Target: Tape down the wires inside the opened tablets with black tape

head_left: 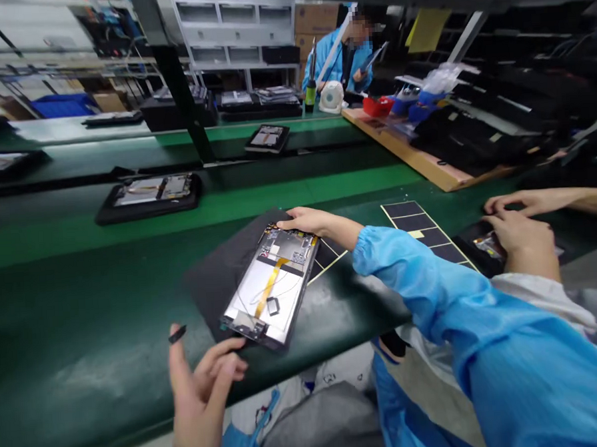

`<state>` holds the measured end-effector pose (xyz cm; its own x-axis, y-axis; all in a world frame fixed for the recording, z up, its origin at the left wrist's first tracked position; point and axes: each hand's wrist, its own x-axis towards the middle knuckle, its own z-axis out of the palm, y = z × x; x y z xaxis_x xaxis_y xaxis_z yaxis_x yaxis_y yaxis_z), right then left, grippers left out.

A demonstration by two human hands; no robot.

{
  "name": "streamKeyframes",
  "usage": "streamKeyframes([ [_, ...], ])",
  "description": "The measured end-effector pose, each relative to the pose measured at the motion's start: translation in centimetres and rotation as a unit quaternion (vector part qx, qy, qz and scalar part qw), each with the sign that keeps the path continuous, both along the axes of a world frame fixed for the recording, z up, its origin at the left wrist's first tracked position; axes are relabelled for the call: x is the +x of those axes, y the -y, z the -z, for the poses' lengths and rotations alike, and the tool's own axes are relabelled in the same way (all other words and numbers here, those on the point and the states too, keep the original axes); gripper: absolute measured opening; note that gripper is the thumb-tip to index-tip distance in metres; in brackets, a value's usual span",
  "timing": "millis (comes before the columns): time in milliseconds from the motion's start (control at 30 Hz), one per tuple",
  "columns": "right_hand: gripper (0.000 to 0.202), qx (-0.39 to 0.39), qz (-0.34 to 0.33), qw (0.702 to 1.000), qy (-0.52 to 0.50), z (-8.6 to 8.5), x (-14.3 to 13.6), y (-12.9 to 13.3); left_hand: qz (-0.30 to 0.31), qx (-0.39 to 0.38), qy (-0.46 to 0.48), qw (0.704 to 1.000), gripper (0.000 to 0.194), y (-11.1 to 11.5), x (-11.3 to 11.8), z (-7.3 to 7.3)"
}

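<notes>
An opened tablet [276, 271] lies slanted on a thin black sheet [211, 281] on the green bench. Its circuit board, silvery-white battery and orange ribbon cable [268, 292] are exposed. On the battery sits a small dark rectangular part [273, 306]. My right hand [306, 221] grips the tablet's far edge, fingers partly hidden behind it. At the tablet's near left corner is my left hand [204, 382], open, with its index finger raised. A short black strip of tape [177, 334] clings to that fingertip. Another finger reaches the tablet's lower corner; whether it touches I cannot tell.
Yellow-edged black pads [419, 227] lie to the right. Beyond them a co-worker's hands [524, 232] handle another device. Other opened tablets [151, 191] [268, 138] rest on the green line ahead. A wooden-edged board [405, 154] holds bins and black items. Another person [342, 54] stands across.
</notes>
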<state>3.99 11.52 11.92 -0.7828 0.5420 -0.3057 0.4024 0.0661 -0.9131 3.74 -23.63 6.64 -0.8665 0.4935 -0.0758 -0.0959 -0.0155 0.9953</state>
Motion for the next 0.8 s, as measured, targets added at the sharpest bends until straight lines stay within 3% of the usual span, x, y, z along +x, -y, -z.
streamKeyframes([
  [100,0.015,0.062,-0.065,0.995,0.043,0.7,-2.1,0.1,-0.073,-0.079,-0.131,0.986,0.088,1.5,-2.3,2.2],
  [200,0.015,0.142,-0.082,0.986,0.037,-0.5,-4.0,0.3,-0.067,-0.06,-0.256,0.962,0.091,-1.1,-9.0,2.5],
  [300,0.026,0.211,-0.054,0.976,0.004,-1.7,-2.6,1.1,0.04,-0.09,-0.186,0.978,0.104,-5.2,-15.6,1.9],
  [400,0.046,0.237,0.009,0.971,-0.032,-0.6,3.0,3.5,0.098,-0.093,-0.12,0.984,0.097,-7.1,-18.4,1.9],
  [467,0.052,0.172,0.09,0.976,-0.094,1.7,7.6,6.6,0.103,-0.079,-0.089,0.988,0.092,-6.9,-18.1,2.2],
  [567,0.066,0.052,0.139,0.983,-0.111,5.5,12.3,13.1,0.09,-0.055,-0.032,0.994,0.087,-5.8,-15.2,2.1],
  [667,0.075,0.065,0.176,0.975,-0.123,7.7,12.9,18.5,0.067,-0.032,0.015,0.997,0.09,-5.1,-10.7,1.5],
  [800,0.069,0.103,0.169,0.967,-0.158,7.4,11.2,20.5,0.041,0.003,0.093,0.995,0.085,-5.0,-4.2,1.1],
])
